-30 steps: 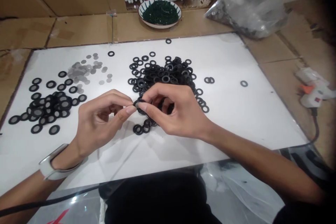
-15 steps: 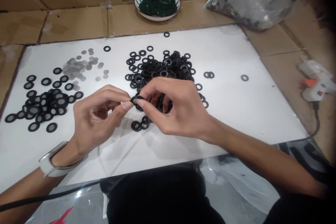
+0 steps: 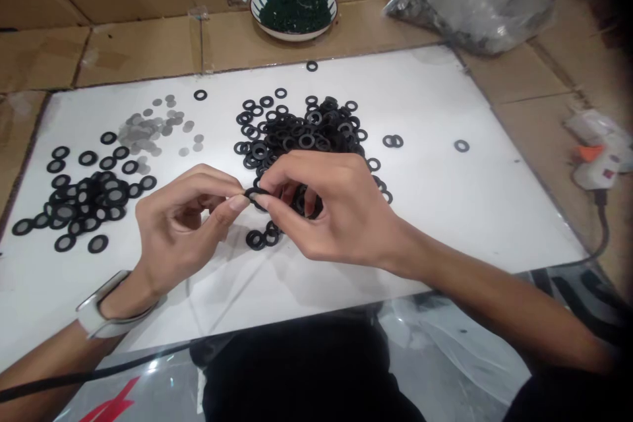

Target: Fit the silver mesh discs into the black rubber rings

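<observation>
A black ring washer (image 3: 255,192) is pinched between my two hands above the white board. My left hand (image 3: 185,224) grips its left edge between thumb and forefinger. From the other side, the thumb and forefinger of my right hand (image 3: 331,208) close on its right edge. Behind and under my right hand spreads a heap of black ring washers (image 3: 301,132). To the left lies a pile of rings with grey mesh discs in their centres (image 3: 86,201). Loose grey discs (image 3: 143,132) are scattered behind my left hand.
A striped bowl (image 3: 254,13) of dark green bits stands beyond the white board (image 3: 445,211). A clear plastic bag (image 3: 484,6) sits at the back right. A power strip (image 3: 598,165) with its cord lies on the cardboard at the right.
Both hands stay pinched on the ring washer, with only slight finger shifts. The grey disc seen by my right thumb earlier no longer shows clearly. The view has shifted a little.
</observation>
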Demonstrator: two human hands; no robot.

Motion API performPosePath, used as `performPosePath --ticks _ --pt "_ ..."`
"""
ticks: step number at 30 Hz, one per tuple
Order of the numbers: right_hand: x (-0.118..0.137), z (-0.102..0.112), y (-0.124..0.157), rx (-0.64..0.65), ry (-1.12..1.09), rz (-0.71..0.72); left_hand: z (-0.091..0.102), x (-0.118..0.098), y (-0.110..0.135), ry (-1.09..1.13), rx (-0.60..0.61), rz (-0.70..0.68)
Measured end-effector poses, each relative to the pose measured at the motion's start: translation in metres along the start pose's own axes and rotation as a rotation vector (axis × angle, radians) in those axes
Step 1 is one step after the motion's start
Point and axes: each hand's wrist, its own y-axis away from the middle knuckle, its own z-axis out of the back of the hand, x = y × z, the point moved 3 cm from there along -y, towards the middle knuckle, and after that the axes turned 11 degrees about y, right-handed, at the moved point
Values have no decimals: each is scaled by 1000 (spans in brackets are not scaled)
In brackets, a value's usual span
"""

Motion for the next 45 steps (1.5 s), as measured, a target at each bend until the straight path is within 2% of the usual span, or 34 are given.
performPosePath --ticks 3,5,9,11,13,16,19,23,27,30,37,42,45 --pt "-1 2 -1 62 26 -18 0 -1 -1 -81 10 -86" --pt "-2 3 -2 147 66 -16 0 -1 -2 -121 62 -100" --pt "-1 5 -3 360 196 37 -4 -1 -5 -152 247 -28" --pt "-1 5 -3 408 251 41 -4 -1 -6 -159 296 0" --pt "-3 4 -3 384 236 25 -2 -1 -6 -156 293 8" --pt "-8 4 -5 267 82 -7 5 0 -6 -98 198 46" --pt "-13 3 -6 162 -38 38 10 4 -4 57 121 182" --pt "-17 1 -5 73 -27 140 10 10 -1 250 127 315" --pt "-17 -1 -4 29 38 166 7 14 0 389 127 394" --pt "-19 -2 -4 -3 57 175 7 16 1 414 101 430" --pt "-17 -3 -3 -27 20 158 11 15 2 214 51 301" --pt "-14 -1 -7 1 -93 -13 7 4 -2 58 54 124" --pt "-14 -1 -9 11 -129 -72 5 1 -2 27 58 77"
